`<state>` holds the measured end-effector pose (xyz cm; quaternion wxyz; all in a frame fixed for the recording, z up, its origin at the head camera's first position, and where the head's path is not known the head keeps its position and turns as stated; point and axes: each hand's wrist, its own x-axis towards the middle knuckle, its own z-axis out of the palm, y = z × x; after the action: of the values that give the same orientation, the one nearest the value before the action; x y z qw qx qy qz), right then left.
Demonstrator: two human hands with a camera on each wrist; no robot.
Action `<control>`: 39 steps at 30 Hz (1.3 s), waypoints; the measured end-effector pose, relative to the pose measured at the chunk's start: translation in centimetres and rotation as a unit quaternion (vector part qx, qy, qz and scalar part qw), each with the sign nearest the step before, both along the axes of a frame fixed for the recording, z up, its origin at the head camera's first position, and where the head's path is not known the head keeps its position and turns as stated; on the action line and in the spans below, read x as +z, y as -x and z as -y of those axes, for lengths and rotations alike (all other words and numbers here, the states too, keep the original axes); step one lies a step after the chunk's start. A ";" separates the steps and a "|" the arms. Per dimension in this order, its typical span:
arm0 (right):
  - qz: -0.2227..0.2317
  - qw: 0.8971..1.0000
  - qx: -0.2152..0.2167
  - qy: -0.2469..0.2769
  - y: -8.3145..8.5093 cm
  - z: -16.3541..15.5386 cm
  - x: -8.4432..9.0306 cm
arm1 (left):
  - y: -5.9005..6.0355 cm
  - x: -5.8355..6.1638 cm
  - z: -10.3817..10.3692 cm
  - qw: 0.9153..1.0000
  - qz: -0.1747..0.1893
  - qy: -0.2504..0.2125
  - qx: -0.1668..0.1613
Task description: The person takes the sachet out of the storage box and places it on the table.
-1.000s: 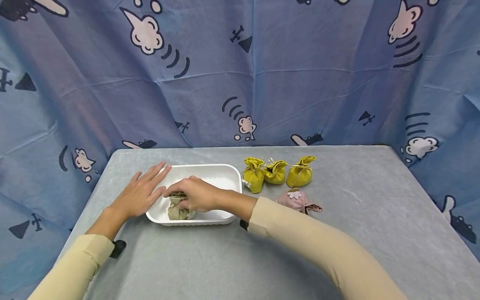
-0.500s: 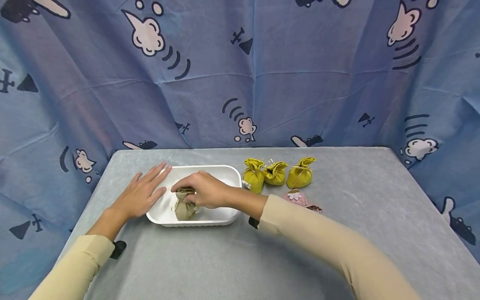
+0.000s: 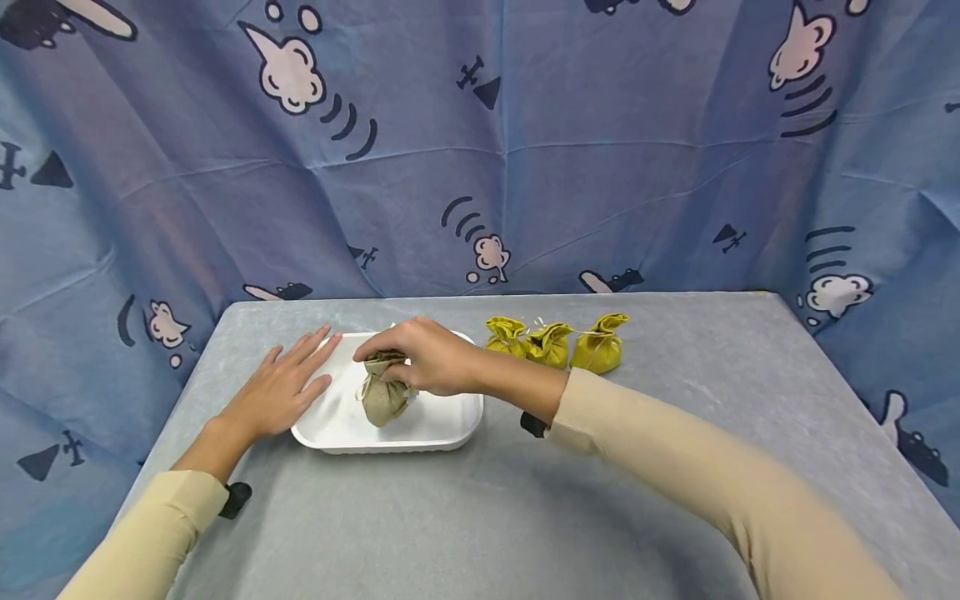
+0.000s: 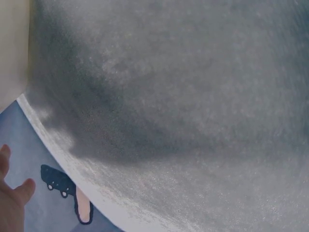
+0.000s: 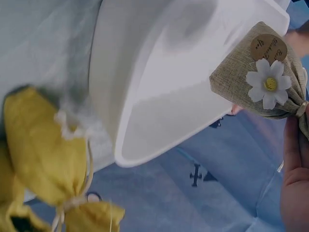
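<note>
My right hand (image 3: 442,358) pinches a beige drawstring pouch (image 3: 385,403) by its gathered neck. The pouch hangs over the white tray (image 3: 438,440). In the right wrist view, the same pouch (image 5: 231,82) shows a white daisy and a round brown label on its cloth. Spread and straight, the fingers of my left hand (image 3: 279,392) lie at the tray's left rim. Part of the left hand (image 4: 10,200) also enters the left wrist view at its lower left corner.
Three yellow drawstring pouches, left (image 3: 504,335), middle (image 3: 549,346) and right (image 3: 598,350), stand in a row right of the tray. My right forearm partly covers the left one. A blue patterned curtain (image 3: 600,192) hangs behind the grey table (image 3: 360,525).
The right hand has raised the beige pouch from the tray floor and moved it right. A pink pouch is now hidden behind the right sleeve. My left hand has stayed in place.
</note>
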<state>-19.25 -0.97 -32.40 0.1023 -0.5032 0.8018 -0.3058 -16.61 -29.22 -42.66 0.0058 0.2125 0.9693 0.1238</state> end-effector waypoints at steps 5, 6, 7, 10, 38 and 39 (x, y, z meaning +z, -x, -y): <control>-0.013 1.000 -0.005 0.009 0.2 -1.3 1.4 | 0.0 0.1 0.0 1.000 0.003 0.003 0.002; -0.013 1.000 -0.004 0.010 0.2 -1.6 1.6 | 0.0 0.1 0.0 1.000 0.004 0.003 0.002; -0.014 1.000 -0.002 0.010 0.2 -1.8 1.9 | 0.0 0.1 0.0 1.000 0.003 0.004 0.003; -0.013 1.000 0.003 0.011 0.2 -2.8 2.3 | 0.0 0.1 0.0 1.000 0.005 0.005 0.005; 0.010 0.999 -0.033 0.032 -0.7 -12.9 2.8 | 0.0 0.1 0.0 1.000 0.003 0.001 0.001; 0.011 0.999 -0.035 0.033 -0.7 -13.1 2.6 | 0.0 0.1 0.0 1.000 0.003 0.002 0.002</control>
<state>-18.51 12.15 -29.75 0.0837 -0.4743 0.8073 -0.3410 -16.61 -29.21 -42.58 0.0091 0.2105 0.9698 0.1225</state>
